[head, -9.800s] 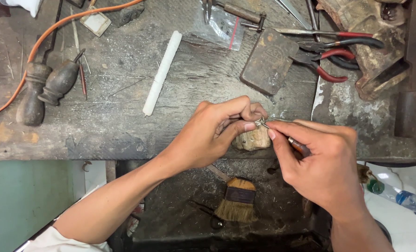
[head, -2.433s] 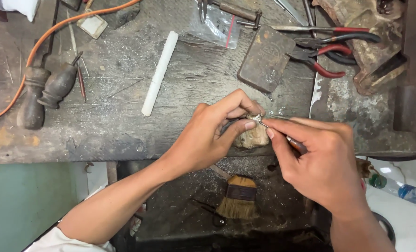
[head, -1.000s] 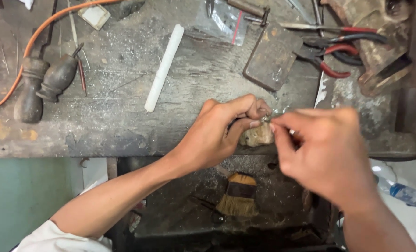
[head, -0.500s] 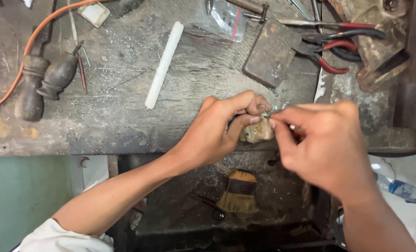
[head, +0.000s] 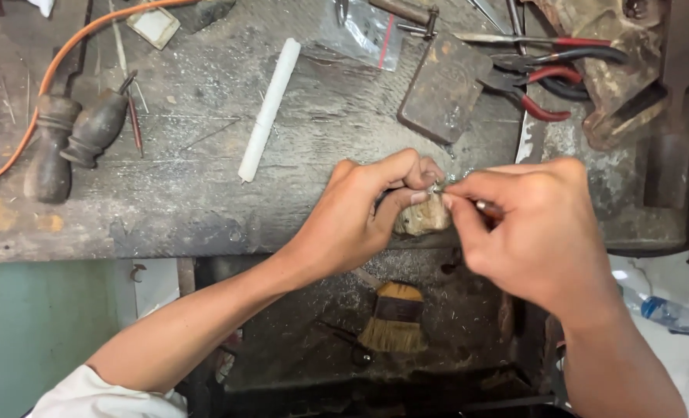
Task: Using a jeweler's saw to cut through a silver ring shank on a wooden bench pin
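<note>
hands (head: 445, 224): 2 | wooden-handled tools (head: 73, 139): 2 | red-handled pliers (head: 545, 73): 2 | white rod (head: 269, 108): 1 | brush (head: 394, 317): 1

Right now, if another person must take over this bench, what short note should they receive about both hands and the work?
Left hand: pinches a tiny metal piece against the worn wooden bench pin.
Right hand: grips a thin hand tool, its tip at that piece.
Nearby: red-handled pliers, dark steel block and white stick on the workbench; brush in the tray below.
Done and left: the piece is too small to judge.
</note>
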